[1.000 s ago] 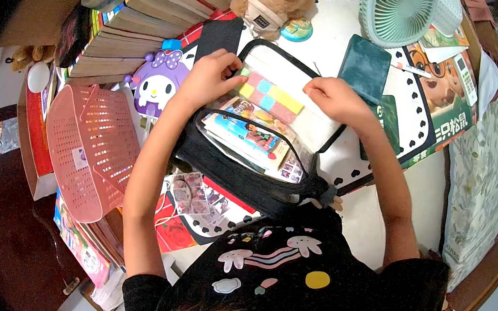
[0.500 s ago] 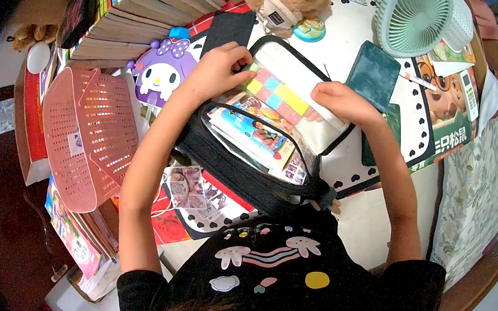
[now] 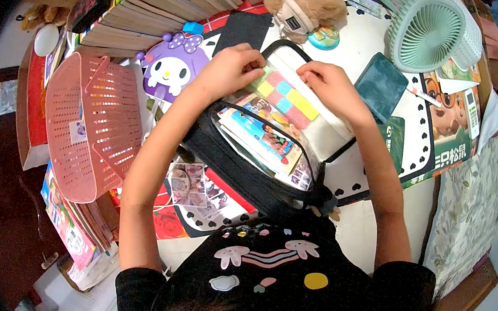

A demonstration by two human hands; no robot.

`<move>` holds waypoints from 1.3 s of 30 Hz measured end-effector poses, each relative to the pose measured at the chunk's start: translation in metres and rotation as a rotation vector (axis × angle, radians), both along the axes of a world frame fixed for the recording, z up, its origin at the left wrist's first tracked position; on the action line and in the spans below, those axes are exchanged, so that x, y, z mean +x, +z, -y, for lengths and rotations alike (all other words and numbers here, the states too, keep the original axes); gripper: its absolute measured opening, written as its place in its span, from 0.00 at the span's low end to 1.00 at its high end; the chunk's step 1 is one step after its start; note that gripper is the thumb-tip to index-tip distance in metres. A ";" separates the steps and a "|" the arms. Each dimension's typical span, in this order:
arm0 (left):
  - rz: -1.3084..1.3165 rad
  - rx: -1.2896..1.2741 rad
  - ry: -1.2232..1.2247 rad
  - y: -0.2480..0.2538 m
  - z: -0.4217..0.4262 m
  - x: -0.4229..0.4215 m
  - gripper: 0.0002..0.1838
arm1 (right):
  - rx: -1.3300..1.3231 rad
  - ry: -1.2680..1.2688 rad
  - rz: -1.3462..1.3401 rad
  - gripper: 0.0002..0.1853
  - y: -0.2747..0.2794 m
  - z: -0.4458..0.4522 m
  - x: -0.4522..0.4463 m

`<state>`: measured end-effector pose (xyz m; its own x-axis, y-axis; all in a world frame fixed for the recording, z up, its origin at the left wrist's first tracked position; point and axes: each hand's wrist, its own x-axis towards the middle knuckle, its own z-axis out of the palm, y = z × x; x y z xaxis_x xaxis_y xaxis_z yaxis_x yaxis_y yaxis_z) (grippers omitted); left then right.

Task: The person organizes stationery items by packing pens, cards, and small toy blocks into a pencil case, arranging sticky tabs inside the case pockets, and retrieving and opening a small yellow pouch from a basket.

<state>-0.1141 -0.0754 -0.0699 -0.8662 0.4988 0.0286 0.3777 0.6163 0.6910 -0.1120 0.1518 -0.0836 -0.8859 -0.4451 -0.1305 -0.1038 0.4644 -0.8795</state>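
Note:
A black-edged bag (image 3: pixel 242 164) lies unzipped in front of me, its light inner flap (image 3: pixel 326 131) folded back away from my body. Behind a see-through mesh pocket on that flap shows a sheet of coloured squares (image 3: pixel 287 101). My left hand (image 3: pixel 232 74) is closed at the flap's left side, thumb and fingers together by the sheet's corner. On the pocket's white upper edge, my right hand (image 3: pixel 331 91) is closed with its fingers curled; the fingertips are partly hidden. Booklets and cards (image 3: pixel 263 138) fill the bag's main compartment under a clear, black-rimmed window.
A pink perforated basket (image 3: pixel 90 130) stands at left, near a purple cartoon-character case (image 3: pixel 174 68). Books (image 3: pixel 154 13) line the back left. Farther off are a plush toy (image 3: pixel 307 7) and a green fan (image 3: pixel 429 31). A dark green box (image 3: pixel 380 88) lies right of the bag.
My right hand has moved left along the flap's white edge, closer to my left hand. My left hand stays by the sheet's corner. The whole view has shifted slightly.

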 end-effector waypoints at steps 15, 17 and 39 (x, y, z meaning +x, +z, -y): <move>-0.038 -0.012 -0.014 0.000 -0.001 0.000 0.06 | -0.045 0.094 -0.071 0.11 0.003 0.002 -0.002; -0.026 -0.007 -0.008 0.001 0.000 0.000 0.06 | -0.008 0.120 -0.100 0.12 0.003 0.003 -0.003; 0.042 0.000 0.031 0.002 -0.002 0.001 0.08 | 0.018 0.330 -0.239 0.21 -0.007 -0.001 -0.015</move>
<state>-0.1131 -0.0730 -0.0678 -0.8816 0.4719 -0.0081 0.3292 0.6271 0.7060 -0.1274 0.1526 -0.0908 -0.7021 -0.7102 0.0517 -0.4505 0.3868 -0.8047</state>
